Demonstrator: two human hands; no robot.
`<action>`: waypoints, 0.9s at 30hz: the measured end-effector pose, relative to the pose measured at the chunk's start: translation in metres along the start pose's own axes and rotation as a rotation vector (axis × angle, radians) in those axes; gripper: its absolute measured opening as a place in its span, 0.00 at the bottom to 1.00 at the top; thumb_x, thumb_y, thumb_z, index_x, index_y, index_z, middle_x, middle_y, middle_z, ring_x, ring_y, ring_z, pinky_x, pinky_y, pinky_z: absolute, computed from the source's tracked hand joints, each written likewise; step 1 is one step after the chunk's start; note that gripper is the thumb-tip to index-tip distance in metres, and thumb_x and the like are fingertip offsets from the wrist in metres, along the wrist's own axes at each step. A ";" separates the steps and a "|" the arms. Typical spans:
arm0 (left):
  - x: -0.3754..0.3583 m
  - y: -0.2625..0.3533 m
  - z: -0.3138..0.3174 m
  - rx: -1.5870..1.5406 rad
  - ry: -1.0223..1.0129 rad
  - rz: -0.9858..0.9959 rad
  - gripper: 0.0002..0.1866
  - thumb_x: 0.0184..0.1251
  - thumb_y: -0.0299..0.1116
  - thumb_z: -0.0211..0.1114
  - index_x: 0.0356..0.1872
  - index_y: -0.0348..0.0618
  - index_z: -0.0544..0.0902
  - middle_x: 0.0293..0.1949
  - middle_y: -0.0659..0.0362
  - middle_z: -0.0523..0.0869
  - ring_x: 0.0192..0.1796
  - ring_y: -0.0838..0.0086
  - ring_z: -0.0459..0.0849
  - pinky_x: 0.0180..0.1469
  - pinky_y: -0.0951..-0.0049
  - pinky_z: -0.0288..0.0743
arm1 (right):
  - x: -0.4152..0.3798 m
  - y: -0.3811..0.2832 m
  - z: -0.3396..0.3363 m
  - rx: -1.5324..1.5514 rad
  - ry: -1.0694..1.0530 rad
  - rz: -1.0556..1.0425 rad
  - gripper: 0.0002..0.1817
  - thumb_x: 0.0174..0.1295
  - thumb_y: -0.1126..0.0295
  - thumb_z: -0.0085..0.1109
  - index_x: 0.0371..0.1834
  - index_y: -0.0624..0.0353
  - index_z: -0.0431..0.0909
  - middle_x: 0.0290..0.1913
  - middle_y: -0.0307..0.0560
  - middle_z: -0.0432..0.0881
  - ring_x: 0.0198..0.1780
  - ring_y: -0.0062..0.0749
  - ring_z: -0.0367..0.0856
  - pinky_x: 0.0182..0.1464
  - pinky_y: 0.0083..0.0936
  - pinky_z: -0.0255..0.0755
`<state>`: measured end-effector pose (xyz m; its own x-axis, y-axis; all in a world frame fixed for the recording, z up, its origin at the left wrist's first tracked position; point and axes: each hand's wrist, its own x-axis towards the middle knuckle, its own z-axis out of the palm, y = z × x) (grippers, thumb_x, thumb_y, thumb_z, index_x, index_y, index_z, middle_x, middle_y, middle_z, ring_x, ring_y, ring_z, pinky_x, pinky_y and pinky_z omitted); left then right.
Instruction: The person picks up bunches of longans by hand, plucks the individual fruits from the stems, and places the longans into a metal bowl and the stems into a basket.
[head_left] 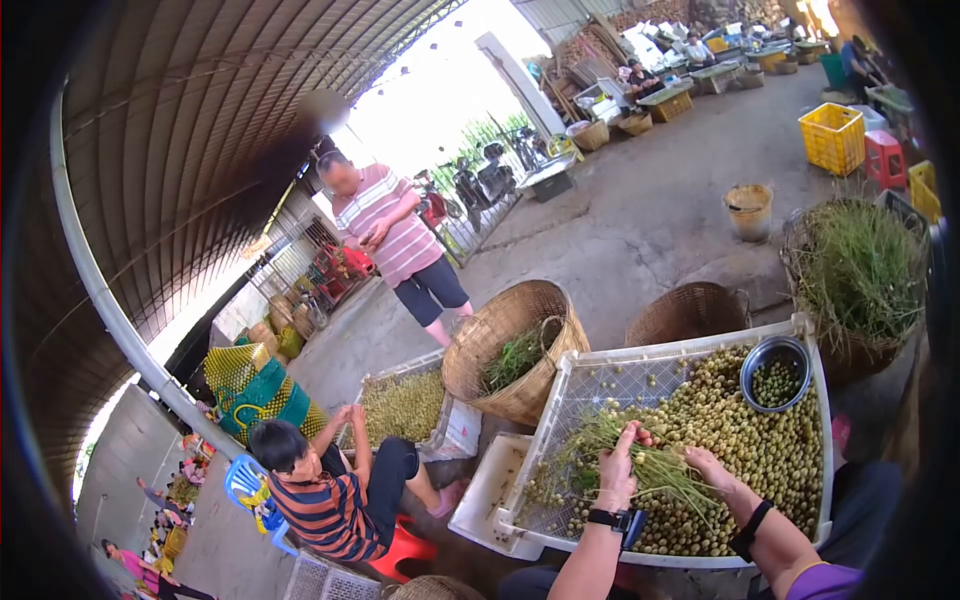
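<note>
My left hand (pixel 622 462) is closed around a bunch of thin green stems (pixel 665 482), with leafy, fruit-bearing ends (pixel 580 445) spreading to its left. My right hand (pixel 708 470) pinches the same bunch on its right side; some of its fingertips are hidden. Beneath both hands lies a white mesh tray (pixel 610 385), its right side heaped with small round tan-green fruits (pixel 690 410). A metal bowl (pixel 748 384) of greener fruits rests on the heap in the tray's upper right corner.
A wicker basket (pixel 565 312) with greens stands behind the tray; another basket (pixel 690 312) is beside it. At right, a basket overflows with stems (pixel 860 260). A seated person (pixel 318 505) works left at another tray (pixel 440 437); a person (pixel 390 225) stands beyond. A white bin (pixel 480 510) sits below the tray.
</note>
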<state>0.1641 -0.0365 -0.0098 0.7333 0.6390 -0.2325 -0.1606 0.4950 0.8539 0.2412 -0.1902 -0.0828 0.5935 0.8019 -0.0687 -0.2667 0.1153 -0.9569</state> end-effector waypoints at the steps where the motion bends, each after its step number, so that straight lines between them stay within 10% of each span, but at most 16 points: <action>1: 0.006 -0.003 -0.007 -0.045 -0.045 0.007 0.11 0.62 0.35 0.62 0.41 0.39 0.79 0.32 0.57 0.83 0.31 0.75 0.81 0.29 0.75 0.75 | 0.002 0.004 0.001 0.043 -0.013 -0.025 0.20 0.68 0.56 0.44 0.47 0.64 0.73 0.42 0.37 0.76 0.44 0.21 0.70 0.51 0.20 0.63; 8: 0.008 -0.013 -0.032 0.122 0.065 -0.129 0.15 0.65 0.44 0.57 0.38 0.41 0.78 0.33 0.56 0.85 0.35 0.74 0.83 0.46 0.64 0.76 | 0.017 0.007 -0.010 -0.022 -0.107 -0.037 0.12 0.60 0.63 0.57 0.38 0.60 0.77 0.33 0.30 0.76 0.36 0.13 0.70 0.38 0.14 0.64; 12: 0.001 -0.020 -0.034 0.070 0.054 -0.138 0.17 0.63 0.42 0.60 0.47 0.42 0.75 0.41 0.52 0.83 0.38 0.68 0.84 0.38 0.64 0.82 | 0.020 -0.007 -0.007 0.016 -0.043 0.101 0.14 0.61 0.58 0.56 0.36 0.59 0.78 0.29 0.29 0.75 0.31 0.12 0.69 0.32 0.17 0.64; 17: -0.016 -0.002 -0.015 0.148 0.097 -0.177 0.21 0.53 0.41 0.68 0.46 0.41 0.80 0.52 0.50 0.76 0.55 0.61 0.74 0.54 0.53 0.71 | 0.015 -0.026 0.004 0.108 0.065 0.343 0.24 0.60 0.55 0.55 0.53 0.62 0.73 0.49 0.40 0.77 0.46 0.21 0.72 0.49 0.20 0.66; 20: 0.006 -0.027 -0.037 0.088 0.138 -0.106 0.18 0.57 0.40 0.65 0.42 0.38 0.80 0.36 0.54 0.84 0.34 0.69 0.83 0.36 0.65 0.80 | 0.003 -0.046 0.008 0.173 0.140 0.502 0.33 0.58 0.45 0.51 0.59 0.57 0.67 0.50 0.37 0.74 0.44 0.21 0.71 0.42 0.17 0.65; 22: 0.017 -0.028 -0.046 -0.003 0.219 -0.144 0.12 0.56 0.34 0.66 0.37 0.38 0.79 0.34 0.58 0.82 0.32 0.72 0.81 0.35 0.68 0.78 | 0.013 -0.021 -0.006 0.050 -0.248 0.057 0.30 0.60 0.54 0.55 0.62 0.56 0.63 0.52 0.37 0.73 0.50 0.21 0.68 0.47 0.21 0.66; 27: 0.025 -0.025 -0.046 -0.035 0.194 -0.050 0.07 0.61 0.31 0.59 0.39 0.41 0.78 0.34 0.51 0.85 0.32 0.65 0.83 0.35 0.62 0.80 | 0.013 -0.029 0.011 -0.526 -0.064 -0.164 0.23 0.58 0.72 0.59 0.57 0.57 0.68 0.35 0.38 0.77 0.35 0.20 0.74 0.35 0.21 0.70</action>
<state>0.1556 -0.0060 -0.0585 0.6003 0.7129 -0.3625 -0.1529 0.5472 0.8229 0.2487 -0.1765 -0.0524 0.5436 0.8340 0.0946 0.2500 -0.0532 -0.9668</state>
